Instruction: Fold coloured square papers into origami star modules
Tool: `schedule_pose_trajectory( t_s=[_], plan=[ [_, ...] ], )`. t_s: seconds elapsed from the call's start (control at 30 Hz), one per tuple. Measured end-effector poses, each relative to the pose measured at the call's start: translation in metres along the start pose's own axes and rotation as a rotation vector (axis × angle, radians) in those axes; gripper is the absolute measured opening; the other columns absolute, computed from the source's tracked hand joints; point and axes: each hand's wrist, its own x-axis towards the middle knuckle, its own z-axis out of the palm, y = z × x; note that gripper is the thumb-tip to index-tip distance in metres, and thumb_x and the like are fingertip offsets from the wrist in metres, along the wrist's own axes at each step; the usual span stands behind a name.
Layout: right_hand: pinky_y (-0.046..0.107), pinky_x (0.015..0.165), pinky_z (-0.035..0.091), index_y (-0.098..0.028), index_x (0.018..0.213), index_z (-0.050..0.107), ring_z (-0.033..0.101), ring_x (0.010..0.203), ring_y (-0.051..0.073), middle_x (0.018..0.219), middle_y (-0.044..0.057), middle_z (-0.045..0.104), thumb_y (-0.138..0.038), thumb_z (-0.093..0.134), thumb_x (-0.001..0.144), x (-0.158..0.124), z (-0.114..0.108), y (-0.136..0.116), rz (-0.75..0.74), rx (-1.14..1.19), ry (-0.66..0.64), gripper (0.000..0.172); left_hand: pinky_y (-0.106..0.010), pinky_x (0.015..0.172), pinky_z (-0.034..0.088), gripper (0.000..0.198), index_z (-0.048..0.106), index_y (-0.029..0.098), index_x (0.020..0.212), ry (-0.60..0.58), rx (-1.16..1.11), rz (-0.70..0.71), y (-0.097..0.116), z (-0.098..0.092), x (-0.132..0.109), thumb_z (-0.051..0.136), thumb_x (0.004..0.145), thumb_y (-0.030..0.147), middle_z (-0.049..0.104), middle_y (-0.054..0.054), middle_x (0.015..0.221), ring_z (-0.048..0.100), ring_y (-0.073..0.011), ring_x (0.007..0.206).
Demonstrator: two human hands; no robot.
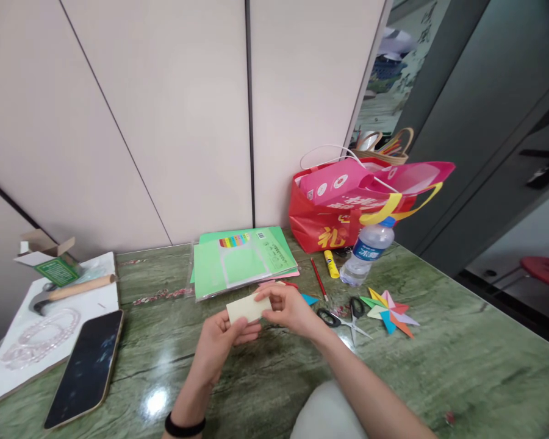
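Note:
A small pale yellow piece of paper is held up above the green marbled table. My left hand grips its left end, thumb on the front and fingers behind. On the right end, my right hand pinches the paper between thumb and fingers. Just beyond my right hand lie some coloured paper bits, a blue one among them, partly hidden by the hand. Black-handled scissors rest to the right of my right wrist, blades spread. Beside them sits a multicoloured folded paper pinwheel shape.
Green paper packs lie against the wall. A red pencil, yellow glue stick, water bottle and red gift bag stand or lie right of them. At left are a phone, hammer, beads and small green box.

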Motion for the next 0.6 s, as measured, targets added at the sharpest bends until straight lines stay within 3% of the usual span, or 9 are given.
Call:
schedule_pose_trajectory(
  t_s=[0.1,0.23,0.4,0.47,0.6],
  plan=[
    [0.026,0.067,0.051,-0.016,0.08,0.062,0.062,0.072,0.012,0.102,0.006,0.06,-0.01,0.06,0.06,0.002,-0.008,0.002,0.004,0.026,0.049,0.02,-0.035,0.07,0.055,0.04,0.065,0.008,0.089,0.053,0.002,0.015,0.002,-0.003,-0.001,0.075,0.06,0.033,0.074,-0.013,0.077,0.07,-0.0259,0.072],
    [0.029,0.071,0.052,-0.015,0.078,0.062,0.062,0.077,0.014,0.098,0.008,0.063,-0.016,0.063,0.064,0.005,-0.017,0.003,-0.04,0.015,0.133,0.014,-0.036,0.068,0.056,0.038,0.066,0.01,0.087,0.121,-0.015,0.036,0.001,-0.005,0.002,0.076,0.058,0.032,0.074,-0.012,0.08,0.07,-0.0267,0.073],
    [0.029,0.07,0.051,-0.017,0.077,0.064,0.061,0.083,0.017,0.097,0.009,0.063,-0.015,0.057,0.072,0.002,-0.009,-0.005,-0.177,-0.155,0.237,0.009,-0.036,0.065,0.055,0.03,0.066,0.013,0.081,0.151,0.052,0.084,-0.004,-0.002,0.006,0.073,0.058,0.031,0.074,-0.009,0.074,0.069,-0.0274,0.071],
    [0.029,0.068,0.05,-0.019,0.08,0.065,0.06,0.084,0.017,0.1,0.008,0.062,-0.01,0.055,0.072,-0.001,-0.001,-0.01,-0.264,-0.277,0.221,0.015,-0.035,0.062,0.055,0.028,0.067,0.014,0.078,0.138,0.106,0.094,-0.006,0.001,0.007,0.073,0.057,0.031,0.074,-0.008,0.068,0.069,-0.0275,0.068],
    [0.036,0.087,0.043,-0.021,0.087,0.064,0.054,0.099,0.019,0.102,0.006,0.063,-0.007,0.06,0.071,-0.005,0.01,-0.015,-0.417,-0.498,0.15,0.022,-0.032,0.058,0.053,0.024,0.068,0.015,0.071,0.092,0.131,0.099,-0.006,0.008,0.005,0.074,0.055,0.032,0.073,-0.005,0.062,0.068,-0.0245,0.06]
  ],
)
